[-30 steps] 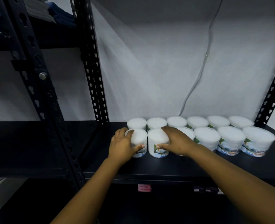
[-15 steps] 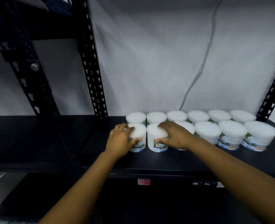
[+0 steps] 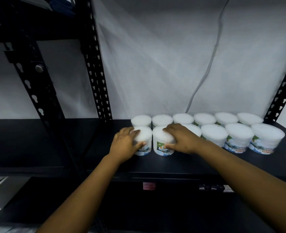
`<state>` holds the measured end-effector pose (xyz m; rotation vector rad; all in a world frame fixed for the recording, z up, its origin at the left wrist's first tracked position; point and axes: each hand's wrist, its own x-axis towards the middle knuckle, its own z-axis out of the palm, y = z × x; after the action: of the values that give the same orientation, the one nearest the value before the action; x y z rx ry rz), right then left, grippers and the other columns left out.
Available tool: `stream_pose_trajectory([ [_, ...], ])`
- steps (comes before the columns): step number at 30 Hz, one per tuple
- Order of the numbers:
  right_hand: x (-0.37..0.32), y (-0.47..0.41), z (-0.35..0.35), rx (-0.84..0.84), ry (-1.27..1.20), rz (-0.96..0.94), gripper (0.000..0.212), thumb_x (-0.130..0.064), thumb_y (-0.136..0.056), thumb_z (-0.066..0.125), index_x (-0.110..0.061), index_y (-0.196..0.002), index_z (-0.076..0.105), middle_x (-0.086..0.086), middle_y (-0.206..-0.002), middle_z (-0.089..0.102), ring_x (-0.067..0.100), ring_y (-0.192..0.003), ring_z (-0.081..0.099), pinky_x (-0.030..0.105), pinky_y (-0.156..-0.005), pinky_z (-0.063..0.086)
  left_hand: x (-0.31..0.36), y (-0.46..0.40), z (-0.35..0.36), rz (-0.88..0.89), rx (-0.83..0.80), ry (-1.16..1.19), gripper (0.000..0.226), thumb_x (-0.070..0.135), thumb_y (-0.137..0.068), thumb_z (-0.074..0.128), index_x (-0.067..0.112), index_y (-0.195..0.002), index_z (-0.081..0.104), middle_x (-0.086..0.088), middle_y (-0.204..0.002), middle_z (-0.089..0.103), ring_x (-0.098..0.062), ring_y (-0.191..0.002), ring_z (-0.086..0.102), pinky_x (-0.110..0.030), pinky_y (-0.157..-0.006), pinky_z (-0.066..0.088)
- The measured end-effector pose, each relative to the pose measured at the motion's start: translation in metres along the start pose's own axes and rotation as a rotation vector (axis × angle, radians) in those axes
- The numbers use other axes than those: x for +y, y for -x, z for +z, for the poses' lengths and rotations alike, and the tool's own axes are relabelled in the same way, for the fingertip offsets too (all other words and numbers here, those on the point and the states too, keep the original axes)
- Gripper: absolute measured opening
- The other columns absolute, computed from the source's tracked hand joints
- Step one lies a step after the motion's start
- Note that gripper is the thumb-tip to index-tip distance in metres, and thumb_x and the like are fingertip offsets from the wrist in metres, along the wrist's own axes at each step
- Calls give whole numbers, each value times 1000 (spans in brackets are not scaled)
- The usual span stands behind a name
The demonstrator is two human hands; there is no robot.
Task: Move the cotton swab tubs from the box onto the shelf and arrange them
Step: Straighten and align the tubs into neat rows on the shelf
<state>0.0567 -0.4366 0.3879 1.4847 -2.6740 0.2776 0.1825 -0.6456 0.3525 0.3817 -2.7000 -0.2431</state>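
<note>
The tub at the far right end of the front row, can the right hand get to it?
Probably yes. The right hand is busy gripping a front-row tub, but the far-right tub stands at the shelf's open front edge with nothing before it.

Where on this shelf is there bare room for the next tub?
Bare black shelf board lies in front of the front row, and left of the left hand toward the black upright post. The white cotton swab tubs crowd the back, running right to the other post.
</note>
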Motion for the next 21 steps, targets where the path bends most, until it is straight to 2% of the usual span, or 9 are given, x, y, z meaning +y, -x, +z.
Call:
stream_pose_trajectory([
  [3,-1,2,0,-30,-11,9,78,-42,-83,66,-14,-146,31,8,-153,29,24,-139,29,29,-114,21,2,-1,0,-4,26,-33,62,59,-84,56,25,-135,50,-2,-137,46,-22,-128,37,-37,-106,31],
  [8,2,1,1,-23,-14,22,75,-41,-83,67,-11,-144,35,9,-147,38,25,-133,37,29,-111,27,1,0,1,23,9,-2,54,49,-89,57,22,-135,51,-4,-141,45,-22,-132,36,-35,-110,29],
  [13,2,2,3,10,-36,15,75,-46,-79,70,-11,-140,40,7,-141,43,24,-126,42,31,-106,34,1,0,-2,12,13,8,58,53,-85,59,23,-134,51,-3,-139,46,-22,-131,36,-38,-109,30],
  [16,1,2,4,22,-27,7,68,-47,-81,68,-10,-135,45,8,-137,46,25,-122,45,34,-103,36,2,0,-2,23,10,20,51,47,-89,57,24,-133,53,-3,-139,46,-22,-131,36,-36,-108,29],
  [18,2,1,4,22,-21,7,69,-46,-82,67,-10,-136,45,8,-139,45,25,-124,44,33,-105,35,0,0,-3,36,-12,33,49,44,-91,55,23,-136,51,-3,-144,44,-22,-135,33,-36,-111,26],
  [21,2,2,4,22,-5,18,75,-49,-82,66,-12,-142,38,8,-147,37,24,-132,38,31,-109,30,-2,1,-4,32,-27,17,56,50,-89,56,23,-138,47,-2,-146,41,-22,-138,29,-38,-112,24],
])
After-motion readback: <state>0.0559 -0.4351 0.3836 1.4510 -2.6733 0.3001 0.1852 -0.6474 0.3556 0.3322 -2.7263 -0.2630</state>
